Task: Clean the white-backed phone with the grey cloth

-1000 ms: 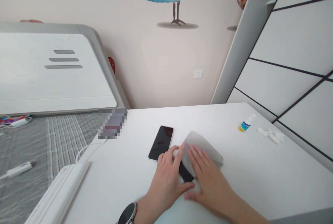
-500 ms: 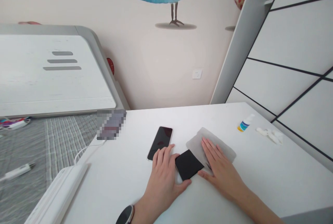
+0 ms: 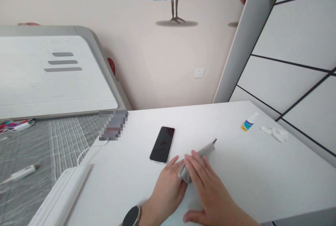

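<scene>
A rolled grey cloth (image 3: 195, 163) is being pressed on the white desk (image 3: 244, 184) between the left hand (image 3: 166, 187) and right hand (image 3: 207, 187), fingers extended, its end poking out; a smartphone (image 3: 162, 144) is lying near the left hand.

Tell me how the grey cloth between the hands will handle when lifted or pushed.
Likely floppy: the grey cloth bends and bunches between the left hand and right hand. It looks thin, so probably light. Pushed across the smooth-looking white desktop, it would probably slide rather than roll.
</scene>
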Available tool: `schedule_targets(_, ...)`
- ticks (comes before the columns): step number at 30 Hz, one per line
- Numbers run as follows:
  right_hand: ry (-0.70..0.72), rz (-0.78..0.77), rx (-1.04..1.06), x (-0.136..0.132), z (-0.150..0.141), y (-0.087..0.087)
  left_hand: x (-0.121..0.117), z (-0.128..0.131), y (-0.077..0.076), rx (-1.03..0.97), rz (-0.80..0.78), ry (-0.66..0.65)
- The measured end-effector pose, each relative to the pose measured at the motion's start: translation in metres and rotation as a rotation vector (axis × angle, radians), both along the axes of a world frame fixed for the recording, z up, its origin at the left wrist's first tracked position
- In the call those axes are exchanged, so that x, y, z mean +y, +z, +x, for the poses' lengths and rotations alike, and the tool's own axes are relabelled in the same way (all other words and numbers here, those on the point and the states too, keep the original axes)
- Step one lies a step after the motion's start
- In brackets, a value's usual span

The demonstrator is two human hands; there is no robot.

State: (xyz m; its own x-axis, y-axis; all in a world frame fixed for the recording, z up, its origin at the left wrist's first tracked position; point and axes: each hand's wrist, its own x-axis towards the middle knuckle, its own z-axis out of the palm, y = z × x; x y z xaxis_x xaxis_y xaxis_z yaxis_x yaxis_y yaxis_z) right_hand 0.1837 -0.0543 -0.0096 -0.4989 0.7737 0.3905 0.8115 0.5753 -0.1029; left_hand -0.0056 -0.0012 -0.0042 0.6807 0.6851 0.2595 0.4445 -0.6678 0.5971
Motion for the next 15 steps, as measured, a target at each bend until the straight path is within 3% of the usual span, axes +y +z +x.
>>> schedule_targets(2, 0.092, -0.01, -0.046, 0.002, 0.002, 0.001, 0.001, -0.001, -0.002, 0.007, 0.01, -0.01)
schedule_targets(3, 0.072, -0.01, -0.05, 0.006, 0.007, 0.001, 0.001, -0.001, -0.001, 0.018, 0.007, 0.003)
schedule_targets(8, -0.267, 0.082, 0.037, 0.02, 0.025, 0.005, -0.001, 0.001, 0.006, 0.079, 0.004, 0.052)
schedule_targets(10, -0.192, 0.078, 0.047, 0.014, 0.015, 0.005, -0.002, 0.001, 0.007, 0.085, 0.01, 0.033)
schedule_targets(13, 0.031, 0.044, 0.027, 0.007, 0.001, 0.006, -0.001, 0.001, 0.006, 0.079, 0.024, 0.017)
schedule_targets(15, 0.021, 0.055, 0.033, 0.013, 0.004, 0.007, 0.0, 0.002, 0.005, 0.088, 0.038, 0.031)
